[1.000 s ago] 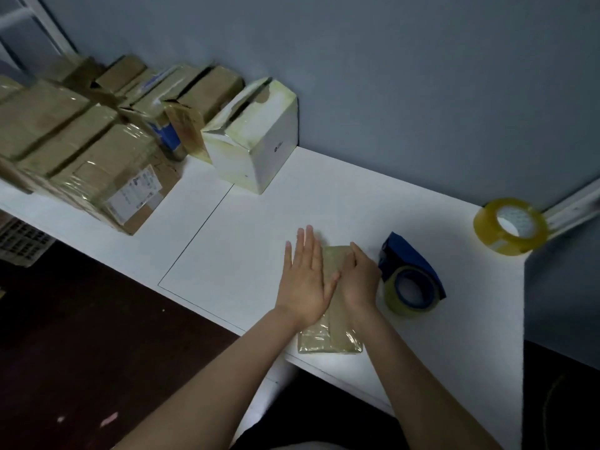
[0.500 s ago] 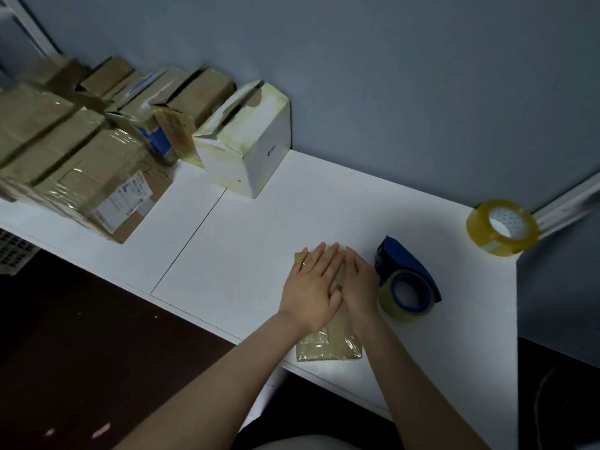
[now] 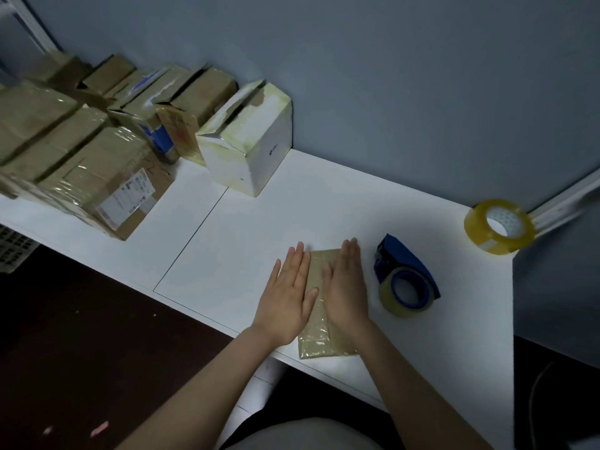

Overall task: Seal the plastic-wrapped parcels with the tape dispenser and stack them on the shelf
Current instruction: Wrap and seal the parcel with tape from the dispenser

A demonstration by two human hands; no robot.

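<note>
Both hands are down on the parcel (image 3: 319, 342) - a flat tan packet in shiny clear plastic, lying near the front edge of the white bench (image 3: 259, 228), its long side running away from the person. The left hand (image 3: 289, 297) lies palm-down over the packet's left edge, fingers (image 3: 300, 259) straight and held close together, thumb angled in onto the wrap. The right hand (image 3: 345, 290) mirrors it on the right side, flat, its own fingers (image 3: 350, 254) straight and side by side, reaching the packet's far end. Nothing is pinched or gripped here; this is flat pressure from two open palms. A narrow strip of plastic shows between the hands, and the packet's near end sticks out below the wrists, glossy and slightly wrinkled.

Just right of the right hand, not touching it, the blue tape dispenser (image 3: 406, 280) rests on the bench, loaded with a yellowish roll that faces the person. Farther right, at the bench's far corner, sits a spare roll (image 3: 498, 227) of yellow tape.

Over on the left - a crowd of brown cartons (image 3: 81, 157), several glossy with wrap, one showing a printed label. Beside them a white box (image 3: 250, 141) stands against the grey-blue wall (image 3: 389, 76), its top flaps uneven and taped.
</note>
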